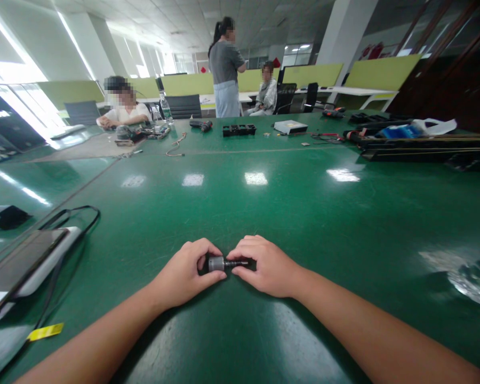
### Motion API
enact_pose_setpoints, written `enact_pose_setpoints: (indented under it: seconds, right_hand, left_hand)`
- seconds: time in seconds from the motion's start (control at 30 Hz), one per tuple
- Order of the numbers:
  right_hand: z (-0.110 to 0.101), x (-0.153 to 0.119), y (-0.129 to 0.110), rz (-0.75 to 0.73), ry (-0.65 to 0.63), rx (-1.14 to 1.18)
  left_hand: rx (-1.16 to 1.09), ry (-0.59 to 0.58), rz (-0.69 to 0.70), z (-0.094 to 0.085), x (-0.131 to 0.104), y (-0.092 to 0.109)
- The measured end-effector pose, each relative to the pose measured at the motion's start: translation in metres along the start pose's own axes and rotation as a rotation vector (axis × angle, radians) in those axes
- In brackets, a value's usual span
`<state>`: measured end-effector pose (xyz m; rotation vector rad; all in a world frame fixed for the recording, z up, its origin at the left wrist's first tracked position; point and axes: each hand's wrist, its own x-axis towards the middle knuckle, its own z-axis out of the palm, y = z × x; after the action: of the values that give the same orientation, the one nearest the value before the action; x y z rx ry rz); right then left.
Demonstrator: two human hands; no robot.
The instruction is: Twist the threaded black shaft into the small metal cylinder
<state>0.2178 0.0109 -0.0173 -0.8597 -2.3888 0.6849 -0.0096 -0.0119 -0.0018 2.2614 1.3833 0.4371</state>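
Observation:
A small grey metal cylinder with a thin ridged shaft, which looks like a small motor [216, 264], lies level just above or on the green table [240, 213]. My left hand [190, 269] curls around its thick body, thumb on the near side and index finger on the far side. From the other side, my right hand [266, 265] is bent around the shaft, its thumb and fingers on either side. The shaft's tip runs in toward my right palm, where it is in shadow. Whether the motor touches the tabletop I cannot tell.
Left: a phone [26, 258] on a white device with a black cable [58, 272] and yellow tag [46, 332]. Right: a clear glass object [478, 280]. Far side: a power drill [201, 125], a black tray [239, 130], a white box [290, 127], black rails [424, 149]. Three people are beyond.

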Motion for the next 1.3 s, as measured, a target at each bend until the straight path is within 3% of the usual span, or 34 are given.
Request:
enact_pose_setpoints:
  seconds: [0.47,1.3]
  right_hand:
    - [-0.0001,0.0017,-0.0040,0.005,-0.014,-0.029]
    - [-0.0024,0.0012,0.0009,0.075,0.034,-0.018]
  left_hand:
    - [-0.006,0.018,0.039,-0.0001,0.0013,0.0031]
    - [-0.022,0.004,-0.032,-0.0008,0.0021,-0.0003]
